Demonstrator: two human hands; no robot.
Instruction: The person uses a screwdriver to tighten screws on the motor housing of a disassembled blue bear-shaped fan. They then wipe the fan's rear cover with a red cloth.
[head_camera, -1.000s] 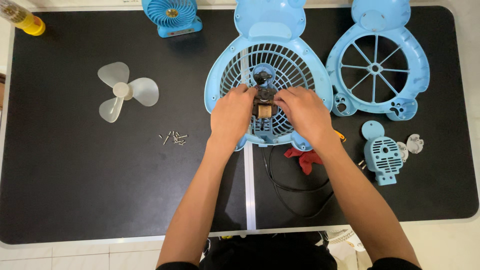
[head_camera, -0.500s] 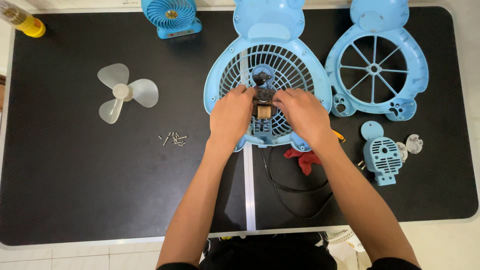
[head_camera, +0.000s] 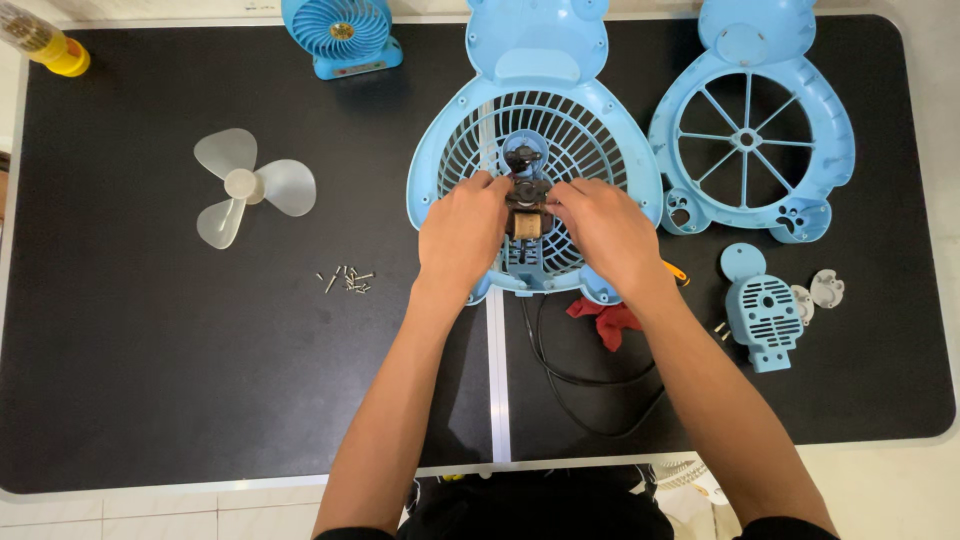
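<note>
Fingers of our left hand (head_camera: 462, 232) and right hand (head_camera: 603, 228) close on the small dark motor (head_camera: 526, 208) at the centre of the blue fan grille (head_camera: 600, 160), partly hiding it, on the black table (head_camera: 150, 380) over pale floor tiles (head_camera: 100, 510).

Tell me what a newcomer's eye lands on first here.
Both hands, left hand and right hand, grip a small dark motor at the middle of a blue fan grille, top centre of the black table. A loose white fan blade lies to the left.
</note>
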